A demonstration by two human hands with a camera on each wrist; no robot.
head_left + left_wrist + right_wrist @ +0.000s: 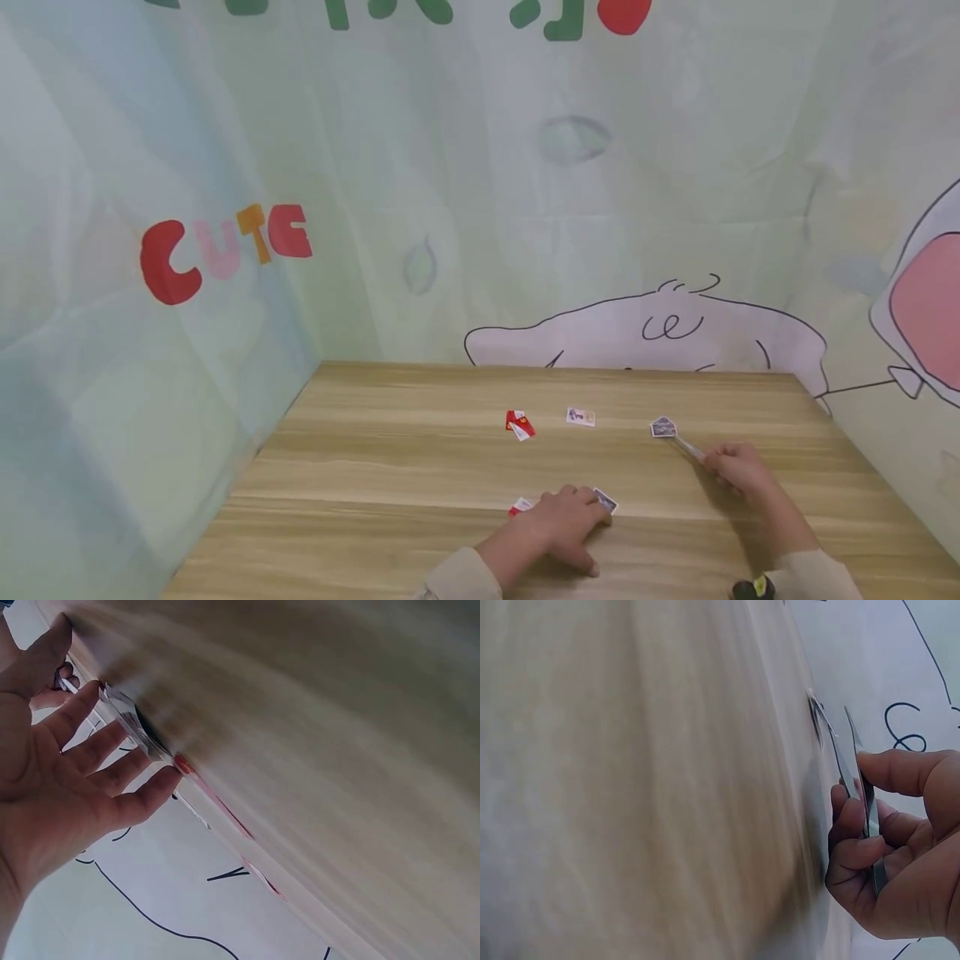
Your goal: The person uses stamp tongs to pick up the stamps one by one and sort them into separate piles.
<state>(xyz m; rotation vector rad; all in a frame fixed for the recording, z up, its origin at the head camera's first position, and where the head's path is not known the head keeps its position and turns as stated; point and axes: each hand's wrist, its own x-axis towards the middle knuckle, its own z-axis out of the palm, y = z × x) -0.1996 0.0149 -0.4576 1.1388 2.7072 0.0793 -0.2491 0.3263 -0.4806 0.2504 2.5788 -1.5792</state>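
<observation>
My right hand (738, 468) holds metal tweezers (690, 449), gripped between thumb and fingers. The tweezer tips reach the edge of small dark-patterned cards (663, 427) lying at the back right. In the right wrist view the two arms of the tweezers (868, 802) stand apart, with one tip overlapping the card (815, 720). My left hand (562, 529) is spread low over the table, its fingertips at another dark-patterned card (606, 501). Beside that hand a red and white card (521, 506) shows, partly hidden. The left wrist view has the fingers (112, 776) straight and apart.
On the wooden table (375, 467), farther back, lie overlapping red and white cards (519, 425) and a single pale picture card (581, 417). Printed cloth walls (450, 208) rise behind the table and along its left and right sides.
</observation>
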